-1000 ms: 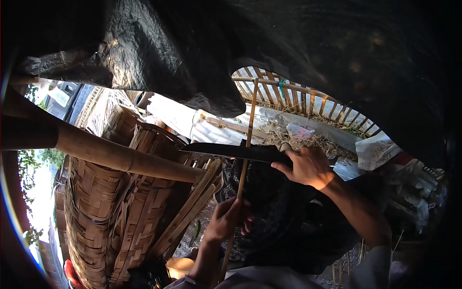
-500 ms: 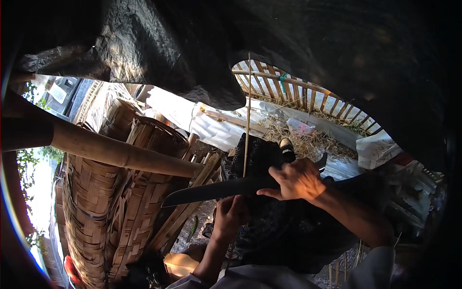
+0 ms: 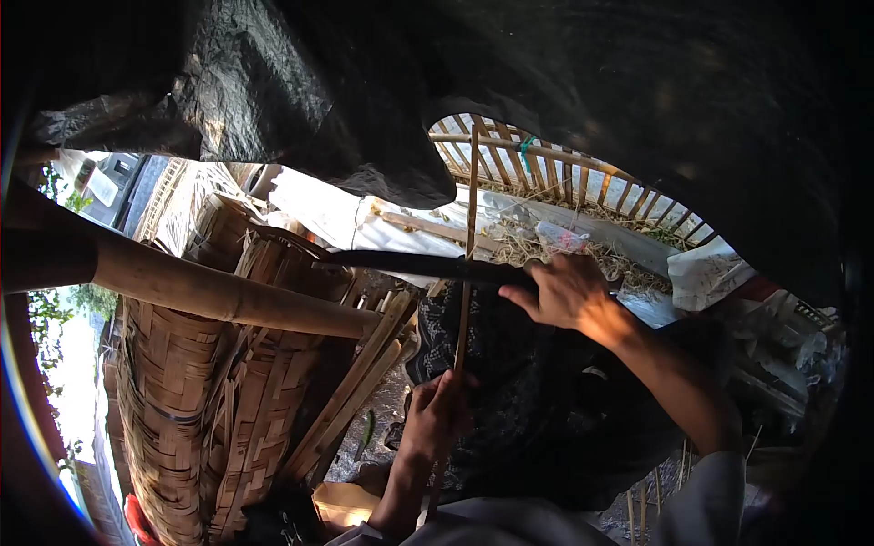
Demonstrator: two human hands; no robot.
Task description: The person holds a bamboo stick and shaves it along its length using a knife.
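My left hand is closed around a thin bamboo strip, which stands nearly upright in view, from my lap toward the fence. In my right hand is the handle of a long dark machete. Its blade points left and crosses the strip well above my left hand. The blade appears to touch the strip, though I cannot tell how deep its edge sits. Dark patterned cloth covers my legs beneath both hands.
Rolled woven bamboo mats stand at left, crossed by a thick bamboo pole. Black plastic sheeting hangs overhead. Beyond is a slatted bamboo fence. A yellowish container sits near my left forearm, and split bamboo pieces lean beside the mats.
The machete has moved up and away along the strip, from just above my left hand to farther out. My left hand keeps its place, and the strip now shows its wider side.
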